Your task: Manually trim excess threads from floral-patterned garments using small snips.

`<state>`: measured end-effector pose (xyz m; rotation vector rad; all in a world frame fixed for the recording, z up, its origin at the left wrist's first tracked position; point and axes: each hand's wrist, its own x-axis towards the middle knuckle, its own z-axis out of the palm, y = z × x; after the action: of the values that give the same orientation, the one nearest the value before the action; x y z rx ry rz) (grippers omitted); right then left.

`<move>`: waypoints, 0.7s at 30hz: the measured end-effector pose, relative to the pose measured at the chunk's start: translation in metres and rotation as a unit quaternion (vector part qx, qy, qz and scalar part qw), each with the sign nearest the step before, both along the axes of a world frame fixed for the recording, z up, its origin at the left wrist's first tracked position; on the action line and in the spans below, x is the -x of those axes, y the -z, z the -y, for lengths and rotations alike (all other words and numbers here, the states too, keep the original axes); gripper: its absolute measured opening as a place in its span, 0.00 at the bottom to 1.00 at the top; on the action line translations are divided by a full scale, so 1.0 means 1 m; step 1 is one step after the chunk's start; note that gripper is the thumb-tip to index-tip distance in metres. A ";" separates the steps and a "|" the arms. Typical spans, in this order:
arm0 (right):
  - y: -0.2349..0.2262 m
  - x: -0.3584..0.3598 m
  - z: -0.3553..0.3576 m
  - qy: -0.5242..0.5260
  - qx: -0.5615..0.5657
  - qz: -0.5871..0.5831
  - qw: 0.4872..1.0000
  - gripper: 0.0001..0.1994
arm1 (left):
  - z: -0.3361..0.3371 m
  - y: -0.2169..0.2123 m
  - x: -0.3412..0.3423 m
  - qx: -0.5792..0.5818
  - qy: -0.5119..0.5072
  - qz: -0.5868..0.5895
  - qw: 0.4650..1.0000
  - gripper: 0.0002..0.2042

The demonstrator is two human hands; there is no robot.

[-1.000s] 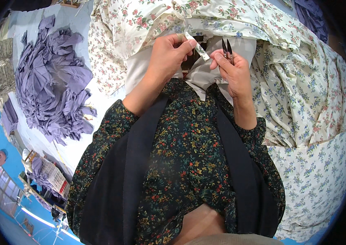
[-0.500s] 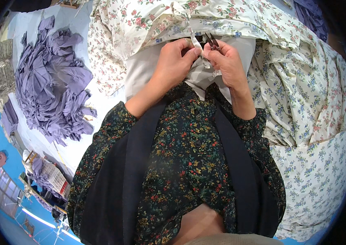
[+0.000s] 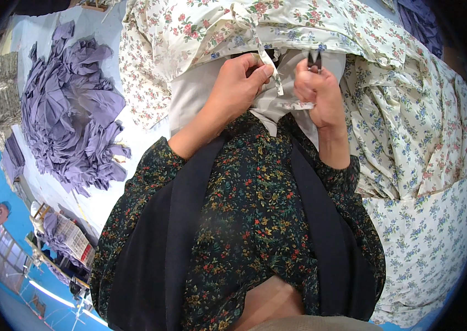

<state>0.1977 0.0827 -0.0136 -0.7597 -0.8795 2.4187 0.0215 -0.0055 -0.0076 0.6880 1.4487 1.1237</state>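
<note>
Both hands: left hand (image 3: 239, 83) pinches floral strip (image 3: 271, 69), right hand (image 3: 316, 91) holds snips (image 3: 314, 59).

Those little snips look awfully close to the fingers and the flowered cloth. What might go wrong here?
The right hand grips small dark thread snips right beside the left hand, which pinches a narrow floral fabric strip. A slip might nick a fingertip. The blades also sit against the floral garment, so a careless snip may cut cloth instead of thread.
</note>
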 end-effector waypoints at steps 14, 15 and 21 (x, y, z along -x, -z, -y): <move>0.001 0.002 0.021 0.037 -0.432 0.246 0.867 0.09 | 0.000 0.002 0.001 0.033 -0.024 0.230 0.972 0.08; 0.003 0.000 0.019 0.031 -0.415 0.240 0.877 0.09 | -0.002 -0.001 0.001 0.049 -0.021 0.206 0.977 0.08; 0.001 0.016 0.012 0.136 -0.126 0.199 0.962 0.15 | -0.021 -0.064 0.124 -0.328 -0.215 0.283 0.875 0.12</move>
<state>0.1812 0.0707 -0.0146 -1.2014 -1.1235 1.8989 -0.1021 0.0154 0.0564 0.4205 0.7028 2.0157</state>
